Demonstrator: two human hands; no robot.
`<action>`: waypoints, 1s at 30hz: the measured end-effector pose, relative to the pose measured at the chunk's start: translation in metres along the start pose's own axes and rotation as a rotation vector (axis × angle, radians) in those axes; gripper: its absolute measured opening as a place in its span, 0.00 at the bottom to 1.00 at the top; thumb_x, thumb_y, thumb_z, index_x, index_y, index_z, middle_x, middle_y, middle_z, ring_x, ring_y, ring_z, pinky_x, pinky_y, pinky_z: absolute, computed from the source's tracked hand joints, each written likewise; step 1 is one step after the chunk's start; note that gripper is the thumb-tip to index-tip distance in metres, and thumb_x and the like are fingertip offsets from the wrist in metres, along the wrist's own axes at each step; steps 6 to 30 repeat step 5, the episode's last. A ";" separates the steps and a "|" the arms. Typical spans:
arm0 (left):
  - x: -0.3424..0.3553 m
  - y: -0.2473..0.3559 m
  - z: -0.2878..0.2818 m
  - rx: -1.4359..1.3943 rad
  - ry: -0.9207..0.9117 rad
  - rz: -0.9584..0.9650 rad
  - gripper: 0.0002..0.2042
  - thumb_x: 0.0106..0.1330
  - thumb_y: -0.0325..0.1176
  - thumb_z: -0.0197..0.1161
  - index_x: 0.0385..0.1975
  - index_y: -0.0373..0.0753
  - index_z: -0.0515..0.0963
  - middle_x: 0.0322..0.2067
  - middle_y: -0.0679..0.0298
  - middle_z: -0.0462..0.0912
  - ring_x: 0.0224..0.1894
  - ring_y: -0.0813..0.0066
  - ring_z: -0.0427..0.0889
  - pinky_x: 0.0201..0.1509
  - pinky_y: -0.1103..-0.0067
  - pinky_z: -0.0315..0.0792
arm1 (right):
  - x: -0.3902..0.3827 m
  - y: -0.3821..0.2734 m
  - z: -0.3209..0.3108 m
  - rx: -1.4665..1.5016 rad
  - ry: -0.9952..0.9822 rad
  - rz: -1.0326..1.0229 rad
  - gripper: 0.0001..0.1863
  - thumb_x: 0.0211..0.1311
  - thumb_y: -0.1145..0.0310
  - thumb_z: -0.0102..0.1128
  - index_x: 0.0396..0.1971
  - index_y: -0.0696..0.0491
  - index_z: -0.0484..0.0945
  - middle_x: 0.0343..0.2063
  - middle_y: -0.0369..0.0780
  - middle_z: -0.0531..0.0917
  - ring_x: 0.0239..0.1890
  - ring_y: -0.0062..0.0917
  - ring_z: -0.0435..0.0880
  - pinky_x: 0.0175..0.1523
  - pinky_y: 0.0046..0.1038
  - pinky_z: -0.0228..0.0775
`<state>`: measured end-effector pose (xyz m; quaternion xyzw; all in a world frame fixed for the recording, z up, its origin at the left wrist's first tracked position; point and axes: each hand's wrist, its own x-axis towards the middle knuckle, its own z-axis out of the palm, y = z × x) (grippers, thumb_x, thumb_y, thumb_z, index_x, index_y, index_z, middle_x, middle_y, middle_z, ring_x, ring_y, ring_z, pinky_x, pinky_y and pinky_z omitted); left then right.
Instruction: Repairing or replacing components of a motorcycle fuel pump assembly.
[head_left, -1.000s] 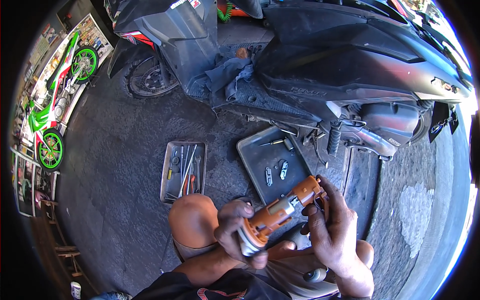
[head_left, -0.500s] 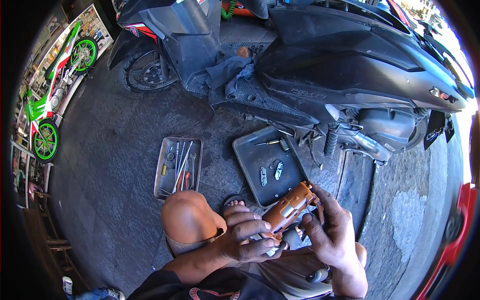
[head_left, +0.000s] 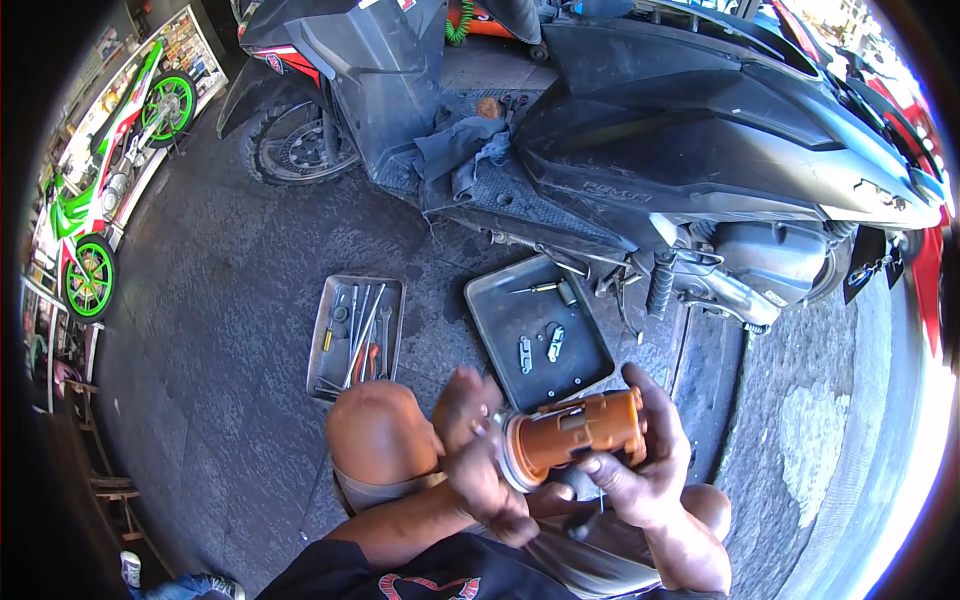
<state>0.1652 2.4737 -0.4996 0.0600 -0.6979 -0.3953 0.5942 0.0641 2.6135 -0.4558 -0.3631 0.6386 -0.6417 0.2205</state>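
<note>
In front of my lap lies an orange-brown cylindrical plastic housing (head_left: 585, 428), held nearly level, with cut-outs along its side and a pale ring round its left end. My right hand (head_left: 650, 455) grips its right end, thumb below and fingers behind. At the ringed end is my left hand (head_left: 480, 455), smeared by motion; whether it touches the ring I cannot tell. Just beyond the housing a black tray (head_left: 490, 310) lies on the floor, carrying two small metal pieces (head_left: 541, 349), a screwdriver (head_left: 537, 288) and tiny bits of hardware.
A smaller tray (head_left: 402, 335) of wrenches and long tools (head_left: 362, 335) sits left of the black one. A dark scooter (head_left: 690, 140) spans the far side, a cloth (head_left: 460, 150) on its footboard. A green-wheeled motorbike (head_left: 110, 185) stands far left; a person's shoe (head_left: 130, 570) shows lower left.
The housing has swung from a slant to nearly level, its ringed end now facing left in plain view. My left hand has come off its lower end and moved up and left. A red vehicle at right has moved farther away.
</note>
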 end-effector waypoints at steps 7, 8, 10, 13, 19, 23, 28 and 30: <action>0.008 -0.002 -0.007 -1.104 -0.122 -1.178 0.46 0.65 0.71 0.45 0.76 0.51 0.37 0.73 0.49 0.44 0.72 0.52 0.58 0.71 0.57 0.59 | 0.004 0.016 -0.009 -0.642 -0.094 -0.533 0.50 0.47 0.64 0.80 0.67 0.64 0.58 0.46 0.52 0.80 0.39 0.43 0.84 0.47 0.35 0.78; 0.008 -0.002 -0.007 -1.104 -0.122 -1.178 0.46 0.65 0.71 0.45 0.76 0.51 0.37 0.73 0.49 0.44 0.72 0.52 0.58 0.71 0.57 0.59 | 0.004 0.016 -0.009 -0.642 -0.094 -0.533 0.50 0.47 0.64 0.80 0.67 0.64 0.58 0.46 0.52 0.80 0.39 0.43 0.84 0.47 0.35 0.78; 0.008 -0.002 -0.007 -1.104 -0.122 -1.178 0.46 0.65 0.71 0.45 0.76 0.51 0.37 0.73 0.49 0.44 0.72 0.52 0.58 0.71 0.57 0.59 | 0.004 0.016 -0.009 -0.642 -0.094 -0.533 0.50 0.47 0.64 0.80 0.67 0.64 0.58 0.46 0.52 0.80 0.39 0.43 0.84 0.47 0.35 0.78; 0.008 -0.002 -0.007 -1.104 -0.122 -1.178 0.46 0.65 0.71 0.45 0.76 0.51 0.37 0.73 0.49 0.44 0.72 0.52 0.58 0.71 0.57 0.59 | 0.004 0.016 -0.009 -0.642 -0.094 -0.533 0.50 0.47 0.64 0.80 0.67 0.64 0.58 0.46 0.52 0.80 0.39 0.43 0.84 0.47 0.35 0.78; 0.008 -0.002 -0.007 -1.104 -0.122 -1.178 0.46 0.65 0.71 0.45 0.76 0.51 0.37 0.73 0.49 0.44 0.72 0.52 0.58 0.71 0.57 0.59 | 0.004 0.016 -0.009 -0.642 -0.094 -0.533 0.50 0.47 0.64 0.80 0.67 0.64 0.58 0.46 0.52 0.80 0.39 0.43 0.84 0.47 0.35 0.78; 0.008 -0.002 -0.007 -1.104 -0.122 -1.178 0.46 0.65 0.71 0.45 0.76 0.51 0.37 0.73 0.49 0.44 0.72 0.52 0.58 0.71 0.57 0.59 | 0.004 0.016 -0.009 -0.642 -0.094 -0.533 0.50 0.47 0.64 0.80 0.67 0.64 0.58 0.46 0.52 0.80 0.39 0.43 0.84 0.47 0.35 0.78; 0.008 -0.002 -0.007 -1.104 -0.122 -1.178 0.46 0.65 0.71 0.45 0.76 0.51 0.37 0.73 0.49 0.44 0.72 0.52 0.58 0.71 0.57 0.59 | 0.004 0.016 -0.009 -0.642 -0.094 -0.533 0.50 0.47 0.64 0.80 0.67 0.64 0.58 0.46 0.52 0.80 0.39 0.43 0.84 0.47 0.35 0.78; 0.008 -0.002 -0.007 -1.104 -0.122 -1.178 0.46 0.65 0.71 0.45 0.76 0.51 0.37 0.73 0.49 0.44 0.72 0.52 0.58 0.71 0.57 0.59 | 0.004 0.016 -0.009 -0.642 -0.094 -0.533 0.50 0.47 0.64 0.80 0.67 0.64 0.58 0.46 0.52 0.80 0.39 0.43 0.84 0.47 0.35 0.78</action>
